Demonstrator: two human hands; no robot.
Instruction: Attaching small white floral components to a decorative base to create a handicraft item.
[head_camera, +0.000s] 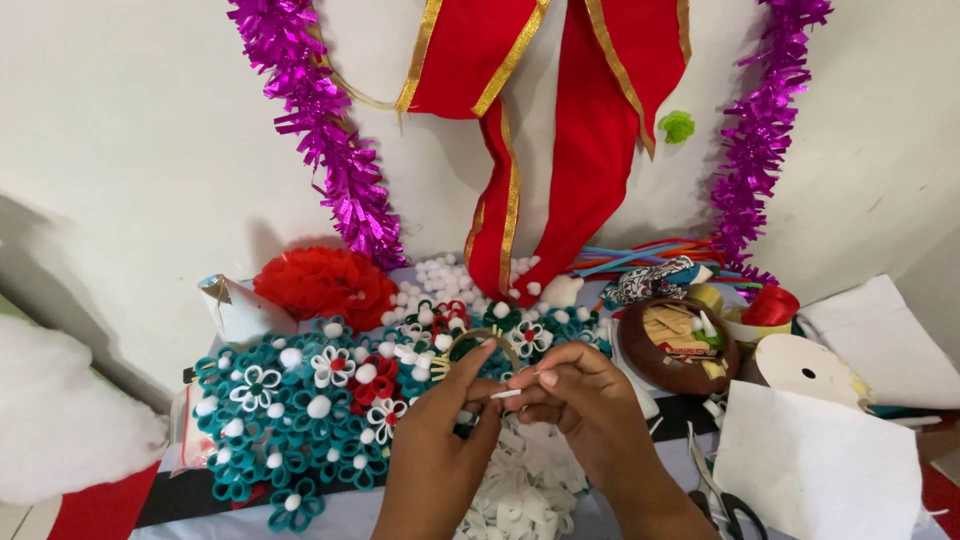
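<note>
Hands meet above the counter (640, 500): left hand (440, 440) and right hand (575, 405) pinch one small white strip (506, 394) between fingertips, beside teal paper flowers (300, 420). Firm pinch near the strip's ends should prevent slipping.

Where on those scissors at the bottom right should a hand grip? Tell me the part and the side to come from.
Grip the scissors by the dark finger loops at the near end. Come from the near right, past the white paper sheet. They lie flat with the blades pointing away toward the brown bowl, so the loops face the person, beside the right hand.
</note>
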